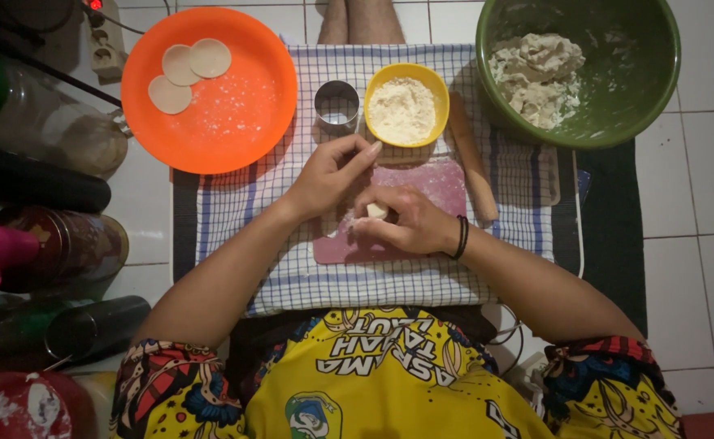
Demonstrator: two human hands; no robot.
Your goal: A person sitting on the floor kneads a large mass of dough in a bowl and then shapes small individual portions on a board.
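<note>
My right hand (pixel 410 226), with a black band on the wrist, is closed around a small pale lump of dough (pixel 377 211) on a pink board (pixel 446 183). Just above it, my left hand (pixel 332 175) has thumb and fingertips pinched together beside a yellow bowl of flour (pixel 401 110); I cannot see anything between them. A round metal cutter (pixel 336 106) stands left of the bowl. To the board's right lies a wooden rolling pin (pixel 472 154). An orange plate (pixel 235 114) holds three flat dough discs (pixel 180 65).
A green bowl (pixel 633 73) at the top right holds a mass of dough (pixel 536 73). Everything rests on a checked cloth (pixel 292 276) over a white tile floor. Bottles and containers (pixel 48 244) crowd the left side, with a power strip (pixel 105 41) behind them.
</note>
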